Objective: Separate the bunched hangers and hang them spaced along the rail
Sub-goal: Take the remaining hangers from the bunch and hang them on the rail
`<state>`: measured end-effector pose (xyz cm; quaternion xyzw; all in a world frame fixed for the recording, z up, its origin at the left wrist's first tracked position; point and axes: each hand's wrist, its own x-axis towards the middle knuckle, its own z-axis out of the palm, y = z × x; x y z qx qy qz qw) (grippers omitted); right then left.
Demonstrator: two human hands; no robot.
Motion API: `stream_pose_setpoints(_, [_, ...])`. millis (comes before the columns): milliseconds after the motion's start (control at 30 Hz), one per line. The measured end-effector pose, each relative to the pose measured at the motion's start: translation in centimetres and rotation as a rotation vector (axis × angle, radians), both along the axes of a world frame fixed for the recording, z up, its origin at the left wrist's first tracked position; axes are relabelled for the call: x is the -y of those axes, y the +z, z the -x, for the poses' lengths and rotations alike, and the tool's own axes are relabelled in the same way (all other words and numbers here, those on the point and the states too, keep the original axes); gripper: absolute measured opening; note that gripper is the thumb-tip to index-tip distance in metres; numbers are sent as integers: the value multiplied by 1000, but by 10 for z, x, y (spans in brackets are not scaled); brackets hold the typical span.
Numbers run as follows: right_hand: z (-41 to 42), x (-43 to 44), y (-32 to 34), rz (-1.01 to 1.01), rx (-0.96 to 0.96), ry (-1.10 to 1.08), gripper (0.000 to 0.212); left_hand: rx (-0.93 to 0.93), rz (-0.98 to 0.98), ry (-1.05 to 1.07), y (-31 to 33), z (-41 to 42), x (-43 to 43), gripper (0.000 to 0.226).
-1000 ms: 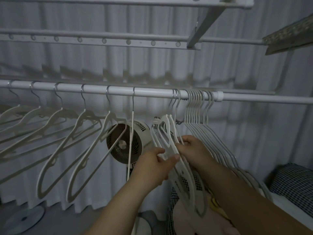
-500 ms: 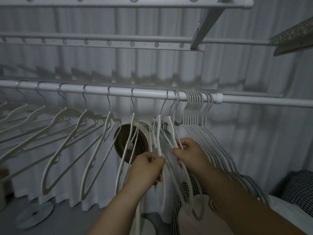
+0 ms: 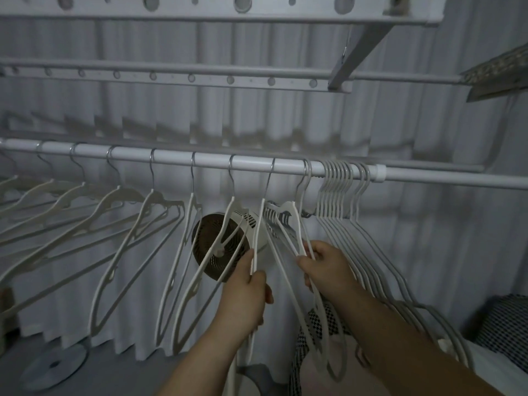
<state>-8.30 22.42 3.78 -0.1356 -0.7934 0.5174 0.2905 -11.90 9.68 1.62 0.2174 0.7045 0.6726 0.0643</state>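
Mid-separation: the left hand [image 3: 245,290] curls round 1 white hanger [image 3: 258,224] hooked on the rail [image 3: 171,157], while the right hand [image 3: 325,270] pinches the next hanger [image 3: 287,206] just beside it. The bunched hangers [image 3: 340,181] crowd the rail further right, against its collar [image 3: 380,170]; spaced hangers [image 3: 125,195] line the rail leftward. Next, I judge, the left-held hanger needs sliding leftward to open an even gap. Behind the rail stand a fan [image 3: 220,247] and pleated curtain [image 3: 428,252]; beneath it, grey floor [image 3: 128,378].

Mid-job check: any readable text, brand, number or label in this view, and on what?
None can be read. The round white fan with a dark grille, the white plastic hangers, the white metal rail and the grey disc on the floor show no lettering in this dim, slightly blurred view.
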Motion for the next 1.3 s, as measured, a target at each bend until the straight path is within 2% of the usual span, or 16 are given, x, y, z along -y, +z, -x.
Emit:
stream_pose_setpoints(267, [-11, -2, 3, 12, -12, 1, 12, 5, 17, -42, 0, -3, -7, 47])
stream_pose_setpoints(367, [-17, 2, 8, -31, -40, 14, 21, -11, 22, -39, -1, -2, -9, 48])
stream_pose_setpoints(433, [-23, 5, 10, -162, -51, -6, 16, -58, 38, -22, -3, -2, -9, 50])
stream_pose_setpoints(567, [-43, 5, 12, -458, 19, -107, 38, -211, 145, -6, -9, 5, -13, 56])
stream_pose_setpoints(733, [-78, -16, 28, -608, -208, -387, 32, -381, 217, -11, -10, 8, -13, 54])
stream_pose_setpoints(800, [-84, -34, 33, -474, -137, -486, 43, -402, 197, -34, -6, 4, -10, 51])
stream_pose_setpoints(867, [-83, -49, 34, -157, 36, -467, 54, -370, 168, -29, -6, 2, -9, 53])
stream_pose_setpoints(933, [-80, -52, 33, 206, 133, -256, 49, -399, 146, -16, -7, 2, -8, 51])
stream_pose_setpoints(1000, [-75, -51, 28, 463, 139, -18, 28, -438, 85, 6, -6, -1, -4, 44])
stream_pose_setpoints(1133, [-57, -39, 20, 634, 110, 214, 25, -501, 36, -6, 1, -9, 4, 43])
stream_pose_setpoints(1300, [-36, -15, 11, 651, 130, 400, 24, -491, 132, -20, 4, -7, 12, 39])
